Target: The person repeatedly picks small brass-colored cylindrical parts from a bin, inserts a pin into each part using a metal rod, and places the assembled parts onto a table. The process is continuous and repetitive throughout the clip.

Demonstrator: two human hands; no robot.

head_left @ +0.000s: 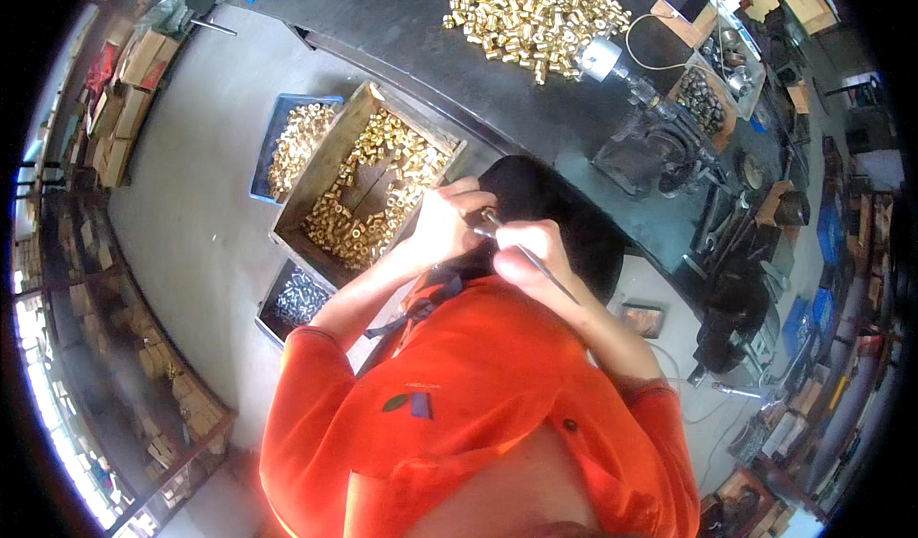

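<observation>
We have a slim rod-like tool (pixel 549 273) in front of our body, over a dark surface near our lap, with its metal end up by the left fingertips. The fingers of our right hand (pixel 532 243) are curled around it. Those of our left hand (pixel 446 220) are bent in close beside its end; we cannot tell whether they pinch a small piece there.

Just left of us is a wooden crate (pixel 319 179) partly filled with brass fittings (pixel 352 234). Beyond its left side lies a blue tray (pixel 267 151) of similar pieces, and nearer to us a dark bin (pixel 270 321) holds greyish metal parts (pixel 299 296).

Ahead stretches our dark desk (pixel 402 50), bearing a big heap of brass pieces (pixel 528 14). Next to that heap we see a silver cylinder (pixel 600 59), and farther right a pale tray (pixel 754 87) with metal parts.
</observation>
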